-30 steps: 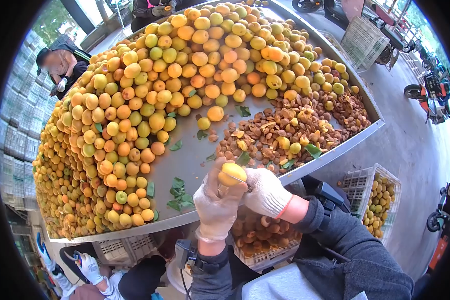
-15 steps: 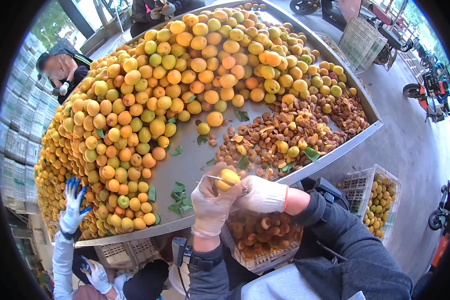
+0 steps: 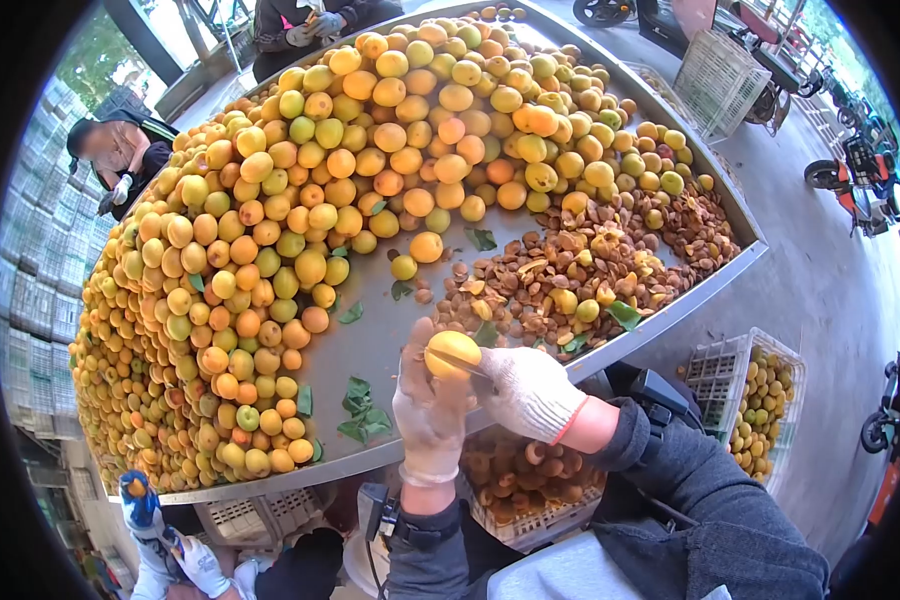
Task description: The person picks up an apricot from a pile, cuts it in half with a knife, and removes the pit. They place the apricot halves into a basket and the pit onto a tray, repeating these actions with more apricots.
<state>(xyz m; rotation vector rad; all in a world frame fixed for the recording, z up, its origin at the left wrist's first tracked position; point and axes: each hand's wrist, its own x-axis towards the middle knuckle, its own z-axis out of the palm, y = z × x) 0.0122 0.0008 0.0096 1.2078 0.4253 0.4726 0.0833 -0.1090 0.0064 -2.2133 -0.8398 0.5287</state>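
In the head view, my left hand (image 3: 430, 415), in a pale work glove, holds up a yellow apricot (image 3: 450, 348) by its fingertips over the front edge of the table. My right hand (image 3: 535, 397), gloved too, is closed round a small knife (image 3: 478, 368), its handle mostly hidden in the fist. The thin blade lies against the apricot, along a dark cut line. Just beyond my hands are brown apricot pits (image 3: 470, 295) with scraps of flesh. Below them a crate (image 3: 535, 522) holds apricot halves.
Whole apricots (image 3: 370, 160) heap the metal table (image 3: 355, 345), with loose leaves (image 3: 363, 410) near its front. A crate of apricots (image 3: 755, 420) stands to the right. At lower left, a co-worker's gloved hand (image 3: 140, 505) holds an apricot; other people sit at the far edges. Scooters (image 3: 855, 180) stand at right.
The apricot has turned in my left hand, and the knife now lies across its face. The co-worker's blue-tipped glove has drawn back from the heap with an apricot.
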